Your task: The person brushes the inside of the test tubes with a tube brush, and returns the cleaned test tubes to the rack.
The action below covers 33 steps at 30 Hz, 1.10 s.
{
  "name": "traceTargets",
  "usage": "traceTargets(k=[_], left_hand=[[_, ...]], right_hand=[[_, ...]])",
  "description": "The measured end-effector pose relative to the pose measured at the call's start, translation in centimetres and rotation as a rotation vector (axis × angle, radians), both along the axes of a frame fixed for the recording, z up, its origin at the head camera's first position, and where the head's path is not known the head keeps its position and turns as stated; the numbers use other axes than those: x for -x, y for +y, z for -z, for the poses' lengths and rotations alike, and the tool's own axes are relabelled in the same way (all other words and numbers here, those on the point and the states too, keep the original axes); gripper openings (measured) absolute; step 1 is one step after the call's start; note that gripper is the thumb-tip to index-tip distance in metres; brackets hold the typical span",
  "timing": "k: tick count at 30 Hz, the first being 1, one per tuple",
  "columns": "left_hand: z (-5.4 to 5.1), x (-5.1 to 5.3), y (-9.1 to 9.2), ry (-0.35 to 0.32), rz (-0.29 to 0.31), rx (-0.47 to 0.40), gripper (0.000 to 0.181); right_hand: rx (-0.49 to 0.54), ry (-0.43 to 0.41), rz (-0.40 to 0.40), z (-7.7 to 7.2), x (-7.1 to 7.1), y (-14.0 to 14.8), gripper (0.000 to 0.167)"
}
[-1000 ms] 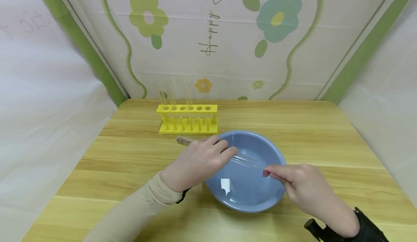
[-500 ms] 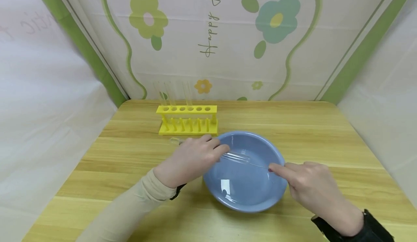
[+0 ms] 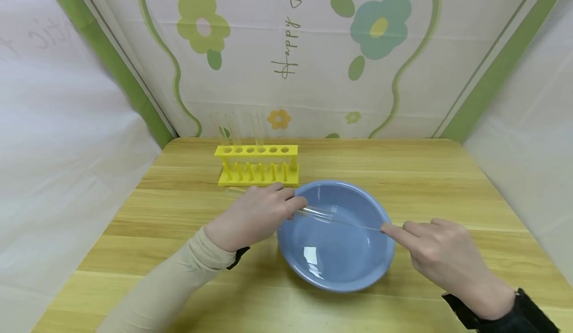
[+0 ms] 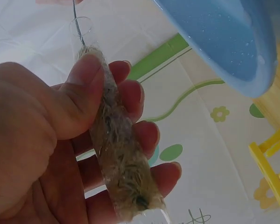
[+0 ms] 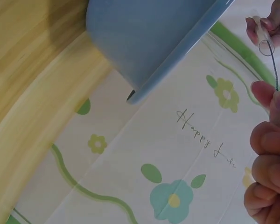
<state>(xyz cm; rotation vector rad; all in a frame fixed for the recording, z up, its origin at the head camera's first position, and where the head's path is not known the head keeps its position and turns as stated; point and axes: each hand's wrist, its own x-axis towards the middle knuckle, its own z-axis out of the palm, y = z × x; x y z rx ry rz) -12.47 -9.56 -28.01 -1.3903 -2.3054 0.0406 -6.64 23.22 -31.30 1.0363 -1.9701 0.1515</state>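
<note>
My left hand [image 3: 257,213] grips a clear glass test tube [image 3: 317,215] above the left side of a blue basin [image 3: 342,278]. The tube lies tilted, its mouth toward my right hand. In the left wrist view, the bristles of a test tube brush [image 4: 123,163] fill most of the tube where my thumb and fingers wrap it. From the mouth runs the brush's thin twisted wire handle [image 3: 358,225]. My right hand [image 3: 443,258] pinches that wire between thumb and forefinger, by the basin's right rim. Droplets show inside the basin in the left wrist view.
A yellow test tube rack [image 3: 257,182] stands behind the basin to the left, with several holes and 3 clear tubes [image 3: 258,130] in it. A wooden table [image 3: 429,183] lies beneath everything. Flower-printed cloth [image 3: 313,89] hangs behind the table.
My right hand has moved right and slightly down, and more wire shows outside the tube. My left hand has shifted left with the tube. The bristles have left the tube's far end.
</note>
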Motion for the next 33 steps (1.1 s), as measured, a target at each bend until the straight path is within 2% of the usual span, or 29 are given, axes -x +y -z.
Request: traceTargets(k=[12,33], left_hand=[[-0.5,0.2,-0.4,-0.060,-0.004,0.015,0.026],[-0.6,0.3,-0.8,-0.081,-0.010,0.030,0.027]], right_hand=[[0.009,0.102,-0.018,-0.1,0.1,1.3,0.047],[0.028,0.130,-0.012,-0.2,-0.6,2.7,0.045]])
